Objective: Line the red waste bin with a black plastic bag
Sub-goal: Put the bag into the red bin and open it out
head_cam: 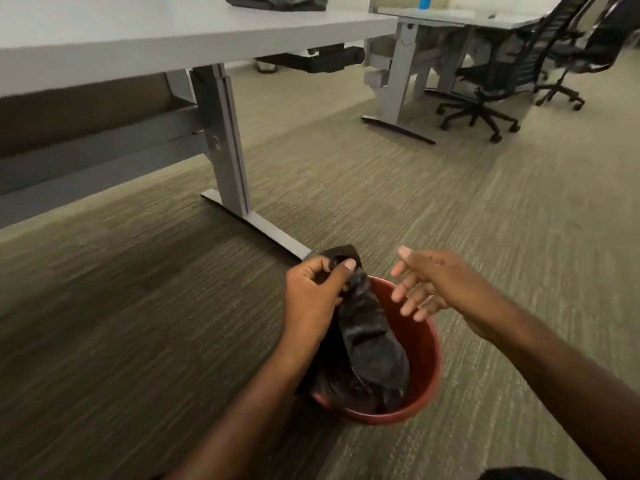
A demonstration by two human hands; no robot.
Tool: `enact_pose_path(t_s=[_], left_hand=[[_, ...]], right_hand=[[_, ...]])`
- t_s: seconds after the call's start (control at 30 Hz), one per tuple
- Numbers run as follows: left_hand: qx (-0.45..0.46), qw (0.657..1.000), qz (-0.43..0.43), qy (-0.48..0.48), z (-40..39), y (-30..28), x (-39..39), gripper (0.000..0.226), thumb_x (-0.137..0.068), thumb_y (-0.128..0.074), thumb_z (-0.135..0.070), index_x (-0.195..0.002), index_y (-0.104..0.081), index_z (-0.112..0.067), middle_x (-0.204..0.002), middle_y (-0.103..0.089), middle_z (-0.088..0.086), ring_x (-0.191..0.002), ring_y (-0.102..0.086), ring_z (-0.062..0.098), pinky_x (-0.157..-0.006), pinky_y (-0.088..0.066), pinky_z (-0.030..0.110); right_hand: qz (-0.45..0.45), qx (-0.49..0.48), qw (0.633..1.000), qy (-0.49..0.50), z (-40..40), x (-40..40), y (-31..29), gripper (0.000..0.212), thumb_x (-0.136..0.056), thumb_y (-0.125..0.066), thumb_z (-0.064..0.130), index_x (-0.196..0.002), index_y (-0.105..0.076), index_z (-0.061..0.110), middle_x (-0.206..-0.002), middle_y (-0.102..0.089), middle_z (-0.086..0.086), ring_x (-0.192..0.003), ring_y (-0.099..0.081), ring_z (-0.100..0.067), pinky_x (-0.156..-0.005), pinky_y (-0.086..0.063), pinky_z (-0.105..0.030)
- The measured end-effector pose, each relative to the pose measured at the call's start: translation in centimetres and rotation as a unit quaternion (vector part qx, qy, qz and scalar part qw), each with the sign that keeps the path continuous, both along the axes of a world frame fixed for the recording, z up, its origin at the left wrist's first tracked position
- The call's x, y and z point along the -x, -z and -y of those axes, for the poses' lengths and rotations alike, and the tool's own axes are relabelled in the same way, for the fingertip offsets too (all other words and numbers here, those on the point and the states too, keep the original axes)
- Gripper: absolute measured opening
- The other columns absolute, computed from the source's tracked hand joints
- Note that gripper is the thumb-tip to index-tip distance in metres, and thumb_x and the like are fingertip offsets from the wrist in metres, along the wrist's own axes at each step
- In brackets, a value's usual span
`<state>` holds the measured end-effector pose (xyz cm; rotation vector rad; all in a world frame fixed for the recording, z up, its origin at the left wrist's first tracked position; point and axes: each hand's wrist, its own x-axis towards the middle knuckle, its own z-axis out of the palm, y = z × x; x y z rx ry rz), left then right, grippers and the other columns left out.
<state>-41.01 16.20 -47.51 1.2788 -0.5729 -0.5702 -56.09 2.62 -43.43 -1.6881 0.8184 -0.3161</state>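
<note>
Head view: one camera, looking down over both forearms to the carpet
Bin (424, 355): red, round, upright on the carpet close in front of the person, just beyond the foot of the table leg (228, 150); set low on the floor so both hands can work over its mouth; its rim is bare all round the right and near sides, so no lining is done yet
Bag (367, 344): black, crumpled, still bunched into one rope-like mass; its lower bulk lies inside the bin against the left wall, while its upper end rises out past the far-left rim; I judge it was dropped in first so the body sits deep and only the mouth needs finding
Left hand (317, 289): closed on the bag's top end, thumb pressed over the plastic; holding it up above the rim, probably to keep the opening from sliding down inside
Right hand (429, 282): empty, fingers spread and loosely curled, palm turned toward the bag, hovering over the bin's far-right rim and apart from the plastic; placed, as I read it, to take the other side of the mouth
Step in hand: finding and parting the bag's opening; stretching it over the rim comes after
Risk: thin plastic clings to itself; the layers may not part with one pinch
Table (173, 39): grey, at upper left; something dark lies on its far edge, too cut off to name
Chairs (491, 77): black, on castors, well apart at upper right; no part in the task
</note>
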Motion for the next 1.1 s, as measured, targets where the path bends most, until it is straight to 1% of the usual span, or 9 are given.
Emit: enact_pose_path(t_s=[0.07,0.2,0.4,0.6,0.73,0.83,0.97,1.03,1.1], left_hand=[[0.0,0.999,0.036,0.022,0.5,0.3,0.7,0.03,-0.089,-0.072,-0.014,-0.065,-0.06,0.001,-0.059,-0.053,0.007,-0.058,-0.046,0.016,-0.057,-0.038,0.031],[-0.022,0.991,0.021,0.128,0.9,0.9,1.4,0.018,-0.096,-0.058,-0.008,-0.096,-0.075,-0.011,-0.086,-0.079,-0.002,-0.081,-0.071,0.006,-0.073,-0.054,0.019],[-0.026,0.962,-0.048,0.268,0.0,3.8,0.5,0.062,-0.087,-0.044,-0.011,-0.146,-0.049,-0.031,-0.153,-0.053,-0.001,-0.142,-0.047,0.011,-0.122,-0.031,0.038],[-0.01,0.948,-0.119,0.294,0.8,6.5,0.4,0.074,-0.086,-0.043,-0.011,-0.155,-0.027,-0.032,-0.158,-0.045,-0.002,-0.148,-0.037,0.011,-0.127,-0.02,0.045],[0.027,0.937,-0.145,0.317,1.5,7.9,0.7,0.074,-0.089,-0.039,-0.01,-0.156,-0.022,-0.034,-0.159,-0.042,-0.005,-0.148,-0.037,0.008,-0.127,-0.021,0.04],[0.027,0.952,-0.151,0.264,2.4,8.3,0.4,0.074,-0.088,-0.037,-0.003,-0.157,-0.026,-0.029,-0.155,-0.05,0.004,-0.14,-0.051,0.016,-0.119,-0.037,0.04],[-0.011,0.994,-0.101,0.028,2.7,8.4,-1.4,0.047,-0.094,-0.044,0.003,-0.13,-0.056,-0.023,-0.123,-0.072,0.012,-0.087,-0.076,0.01,-0.075,-0.062,0.024],[-0.105,0.985,0.064,-0.12,2.6,9.4,-2.6,0.04,-0.089,-0.063,-0.013,-0.122,-0.057,-0.035,-0.131,-0.065,0.006,-0.098,-0.068,0.002,-0.087,-0.056,0.02],[-0.229,0.943,0.203,-0.13,3.0,11.0,-3.5,0.067,-0.082,-0.075,-0.034,-0.141,-0.045,-0.028,-0.152,-0.047,0.006,-0.135,-0.049,0.017,-0.112,-0.043,0.037]], right_hand=[[0.013,-0.039,0.998,-0.057,-1.9,-0.4,-0.9,0.054,-0.082,-0.067,0.064,-0.103,-0.076,0.015,-0.095,-0.08,-0.016,-0.082,-0.079,-0.031,-0.062,-0.062,-0.032],[0.015,-0.037,0.998,-0.051,-3.3,-1.8,1.4,0.036,-0.087,-0.075,0.041,-0.113,-0.072,0.017,-0.1,-0.081,-0.009,-0.096,-0.077,-0.025,-0.085,-0.062,-0.036],[0.073,-0.024,0.995,0.062,-3.2,-2.7,5.3,0.03,-0.087,-0.075,0.035,-0.091,-0.071,0.006,-0.085,-0.073,-0.008,-0.082,-0.069,-0.02,-0.079,-0.054,-0.035],[0.106,-0.048,0.99,0.084,-3.0,-3.1,7.3,0.025,-0.097,-0.062,0.022,-0.072,-0.065,0.02,-0.072,-0.063,-0.003,-0.077,-0.06,-0.019,-0.073,-0.051,-0.033],[0.136,-0.098,0.974,0.151,-3.2,-4.4,9.7,0.028,-0.092,-0.066,0.038,-0.093,-0.058,0.012,-0.083,-0.065,-0.004,-0.08,-0.065,-0.016,-0.072,-0.053,-0.027],[0.114,-0.064,0.974,0.183,-2.4,-6.0,11.4,0.022,-0.094,-0.063,0.035,-0.104,-0.06,0.015,-0.083,-0.073,0.006,-0.08,-0.071,-0.009,-0.071,-0.056,-0.027],[0.065,0.002,0.977,0.203,0.2,-7.4,12.3,0.007,-0.101,-0.053,0.017,-0.096,-0.057,0.014,-0.084,-0.06,-0.008,-0.077,-0.056,-0.021,-0.07,-0.048,-0.037],[0.058,-0.002,0.98,0.188,1.4,-7.4,12.4,0.008,-0.101,-0.054,0.02,-0.096,-0.058,0.016,-0.086,-0.062,-0.012,-0.079,-0.059,-0.024,-0.072,-0.051,-0.041],[0.048,-0.022,0.987,0.152,2.4,-7.0,12.2,0.009,-0.099,-0.059,0.024,-0.095,-0.064,0.017,-0.093,-0.074,-0.017,-0.084,-0.069,-0.027,-0.08,-0.058,-0.044]])
